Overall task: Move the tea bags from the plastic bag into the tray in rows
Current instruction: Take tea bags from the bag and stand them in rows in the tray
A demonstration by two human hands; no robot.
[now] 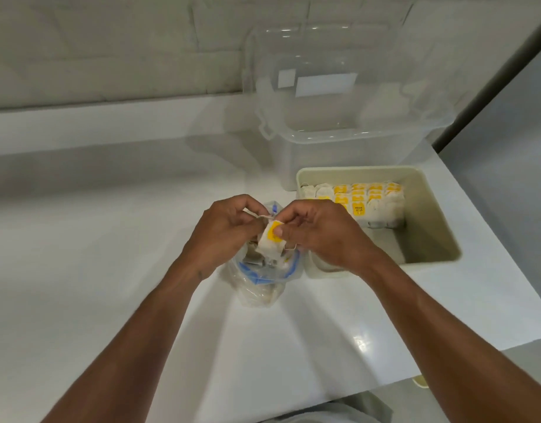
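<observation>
- Head view: I see the left hand (223,227) and right hand (318,233) both pinching one tea bag (270,241) just above the plastic bag (260,279).
- The tray (431,215), just right, holds packed rows (360,199) at its far end.

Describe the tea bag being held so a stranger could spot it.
On the white counter, a clear plastic bag sits left of the beige tray. Above it, the left hand and right hand hold one tea bag. Unlike the rowed bags in the tray, it's held aloft, yellow tag showing.
</observation>
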